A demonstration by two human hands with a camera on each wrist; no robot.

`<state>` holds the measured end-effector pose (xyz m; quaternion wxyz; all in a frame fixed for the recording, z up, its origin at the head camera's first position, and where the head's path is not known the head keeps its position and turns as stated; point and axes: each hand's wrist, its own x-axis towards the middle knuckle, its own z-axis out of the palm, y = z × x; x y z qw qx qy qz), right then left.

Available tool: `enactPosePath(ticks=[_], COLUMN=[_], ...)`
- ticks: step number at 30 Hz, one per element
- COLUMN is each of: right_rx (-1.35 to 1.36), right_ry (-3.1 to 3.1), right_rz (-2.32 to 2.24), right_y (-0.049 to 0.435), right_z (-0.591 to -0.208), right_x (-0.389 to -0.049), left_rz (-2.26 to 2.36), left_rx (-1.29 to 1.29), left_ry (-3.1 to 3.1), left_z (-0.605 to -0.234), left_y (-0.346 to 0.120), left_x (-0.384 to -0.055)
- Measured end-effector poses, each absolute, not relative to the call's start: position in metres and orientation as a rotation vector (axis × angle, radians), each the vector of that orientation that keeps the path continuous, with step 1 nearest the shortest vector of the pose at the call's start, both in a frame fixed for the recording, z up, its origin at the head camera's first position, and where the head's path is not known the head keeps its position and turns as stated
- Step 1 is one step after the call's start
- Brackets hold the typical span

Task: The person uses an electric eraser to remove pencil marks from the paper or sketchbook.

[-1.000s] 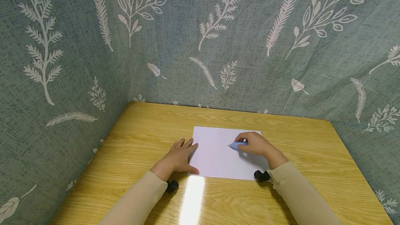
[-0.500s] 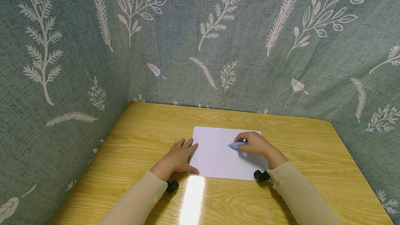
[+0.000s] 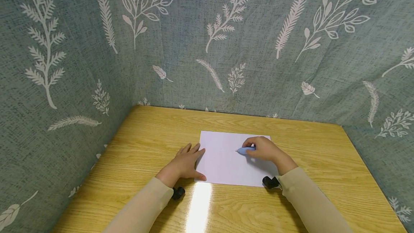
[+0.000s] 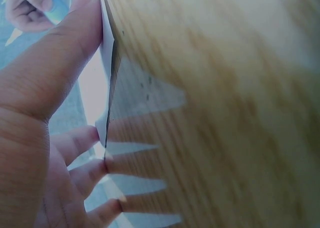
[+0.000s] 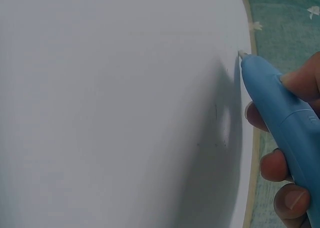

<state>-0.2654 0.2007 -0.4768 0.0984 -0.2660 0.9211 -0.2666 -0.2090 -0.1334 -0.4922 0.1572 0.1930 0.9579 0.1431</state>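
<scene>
A white sheet of paper (image 3: 218,166) lies on the wooden table. My left hand (image 3: 183,163) rests at the paper's left edge with its fingers spread; the left wrist view shows the thumb (image 4: 60,57) along that edge, which stands slightly off the tabletop. In my right hand (image 3: 266,149) I grip a thick blue pen-shaped electric eraser (image 5: 277,95), thumb on one side and fingers curled round the other. Its narrow pale tip (image 5: 242,53) points left, at or just above the paper near the middle. Small dark marks (image 5: 216,145) show on the sheet beside its shadow.
The wooden table (image 3: 161,125) extends around the paper on all sides. Blue-green cloth (image 3: 181,39) with white leaf patterns hangs behind and at both sides. Black wrist cameras (image 3: 271,182) sit below both hands. A bright reflection (image 3: 198,208) crosses the table's front.
</scene>
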Motion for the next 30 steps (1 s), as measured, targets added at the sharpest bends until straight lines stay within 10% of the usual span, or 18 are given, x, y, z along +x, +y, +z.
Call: enactPosePath(ticks=[30], right_rx=[-0.803], right_ry=[2.718], right_rz=[-0.792], right_y=[0.198], right_z=[-0.4794], right_x=[-0.2681], left_rz=[0.443], left_rx=[0.546], left_ry=[2.744], left_z=[-0.4911], left_y=[-0.1333], left_x=[-0.2082])
